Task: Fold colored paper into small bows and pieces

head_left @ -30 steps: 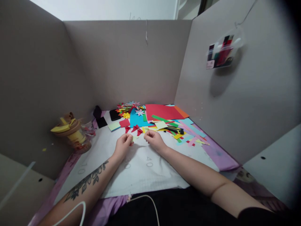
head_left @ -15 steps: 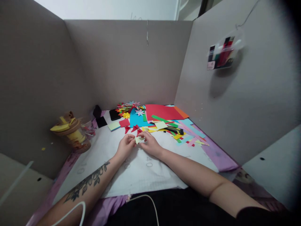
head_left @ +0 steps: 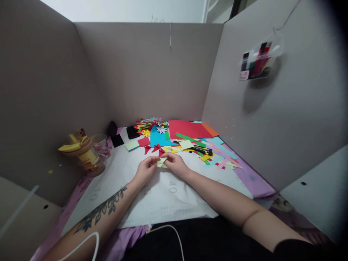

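Observation:
My left hand [head_left: 145, 169] and my right hand [head_left: 176, 164] meet over the white cutting mat [head_left: 163, 195]. Both pinch a small pale yellow-green folded paper piece [head_left: 162, 163] between their fingertips, just above the mat. Three small red folded paper pieces [head_left: 156, 148] lie on the mat right behind the hands. A pile of coloured paper sheets and strips [head_left: 190, 139] spreads behind and to the right. Finished paper stars [head_left: 148, 125] lie heaped at the back.
A black-and-yellow utility knife [head_left: 202, 149] rests among the strips. A jar with a wooden lid and yellow paper [head_left: 81, 154] stands at the left. Two black phones [head_left: 125, 136] lie near the back. Grey cardboard walls [head_left: 146, 69] enclose the desk; a plastic pouch [head_left: 258, 59] hangs at the right.
A second ago my hands were apart, each closed by itself. They have come together and now both hold the pale paper piece between them.

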Demonstrator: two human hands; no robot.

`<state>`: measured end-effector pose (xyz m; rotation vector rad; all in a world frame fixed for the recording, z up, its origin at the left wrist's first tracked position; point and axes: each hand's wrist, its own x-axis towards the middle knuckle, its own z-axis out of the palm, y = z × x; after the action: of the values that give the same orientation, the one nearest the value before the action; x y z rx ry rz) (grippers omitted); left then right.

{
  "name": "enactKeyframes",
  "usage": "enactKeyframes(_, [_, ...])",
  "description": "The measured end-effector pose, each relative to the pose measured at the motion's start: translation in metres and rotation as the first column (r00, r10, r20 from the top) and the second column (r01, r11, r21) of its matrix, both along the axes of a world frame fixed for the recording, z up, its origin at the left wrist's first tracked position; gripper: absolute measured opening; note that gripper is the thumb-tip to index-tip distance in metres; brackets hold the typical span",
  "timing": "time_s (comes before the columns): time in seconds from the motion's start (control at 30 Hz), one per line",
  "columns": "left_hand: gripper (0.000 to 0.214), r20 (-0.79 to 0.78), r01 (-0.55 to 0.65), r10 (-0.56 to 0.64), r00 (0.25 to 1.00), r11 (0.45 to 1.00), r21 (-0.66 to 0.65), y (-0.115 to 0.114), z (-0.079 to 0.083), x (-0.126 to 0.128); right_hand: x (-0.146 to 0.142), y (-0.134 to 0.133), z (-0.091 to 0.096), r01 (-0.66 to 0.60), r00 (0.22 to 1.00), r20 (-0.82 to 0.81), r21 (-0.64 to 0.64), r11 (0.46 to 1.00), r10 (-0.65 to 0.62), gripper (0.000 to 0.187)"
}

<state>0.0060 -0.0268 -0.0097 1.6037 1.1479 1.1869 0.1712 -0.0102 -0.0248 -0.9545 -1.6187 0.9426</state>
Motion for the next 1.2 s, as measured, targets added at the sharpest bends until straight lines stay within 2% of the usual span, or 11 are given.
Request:
enactKeyframes(0.1, [0.025, 0.023, 0.021, -0.021, 1.0, 1.0, -0.004, -0.002, 0.002, 0.001, 0.0, -0.001, 0.001, 0.001, 1.0, -0.01, -0.027, 1.0, -0.001, 0.019])
enactKeyframes(0.2, [0.027, -0.026, 0.009, -0.008, 1.0, 1.0, 0.011, -0.004, 0.003, 0.001, 0.0, -0.003, 0.004, -0.004, 1.0, -0.013, -0.052, 0.999, 0.003, 0.013])
enactKeyframes(0.37, [0.022, -0.151, -0.028, 0.033, 0.988, 0.999, 0.033, -0.003, -0.001, 0.0, 0.001, -0.008, 0.01, -0.007, 1.0, 0.009, -0.045, 0.999, 0.008, 0.025])
enactKeyframes(0.43, [0.022, -0.139, -0.029, 0.029, 0.99, 1.0, 0.005, -0.002, -0.003, -0.001, 0.001, -0.007, 0.011, -0.003, 1.0, -0.014, -0.048, 0.999, 0.002, 0.024])
enactKeyframes(0.57, [0.023, -0.088, -0.065, 0.058, 0.994, 0.995, -0.071, 0.0, -0.004, -0.001, -0.002, -0.003, 0.005, -0.093, 0.989, -0.127, -0.114, 0.989, 0.079, 0.014])
enactKeyframes(0.7, [0.025, 0.006, -0.068, 0.07, 0.998, 0.985, -0.16, 0.004, -0.006, -0.002, -0.004, -0.001, 0.0, -0.141, 0.972, -0.214, -0.189, 0.972, 0.099, 0.019])
enactKeyframes(0.8, [0.026, 0.048, -0.062, 0.072, 0.996, 0.982, -0.179, 0.007, -0.008, -0.003, -0.004, -0.002, -0.001, -0.177, 0.955, -0.274, -0.223, 0.959, 0.113, 0.018])
enactKeyframes(1.0, [0.023, 0.009, -0.055, 0.057, 0.998, 0.99, -0.131, 0.004, -0.007, -0.002, -0.004, -0.002, 0.0, -0.212, 0.935, -0.341, -0.327, 0.921, 0.094, 0.025])
enactKeyframes(1.2, [0.02, -0.079, -0.038, 0.037, 0.996, 0.999, -0.004, -0.002, -0.006, 0.0, -0.005, -0.004, 0.0, -0.229, 0.95, -0.287, -0.387, 0.893, 0.119, 0.023])
